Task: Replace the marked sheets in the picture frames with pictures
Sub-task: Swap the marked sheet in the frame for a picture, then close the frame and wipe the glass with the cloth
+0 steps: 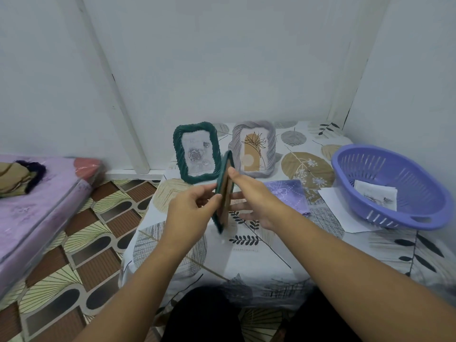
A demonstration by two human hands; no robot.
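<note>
Above the table (246, 253), both hands' grips, left hand (195, 208) and right hand (256, 201), pinch an edge-on green frame (223, 191).

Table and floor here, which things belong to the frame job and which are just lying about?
Job: green frame held edge-on by left hand and right hand; standing green frame; grey frame; basket with sheet; white paper.

Lying about: purple cloth; mattress; folded fabric.
</note>
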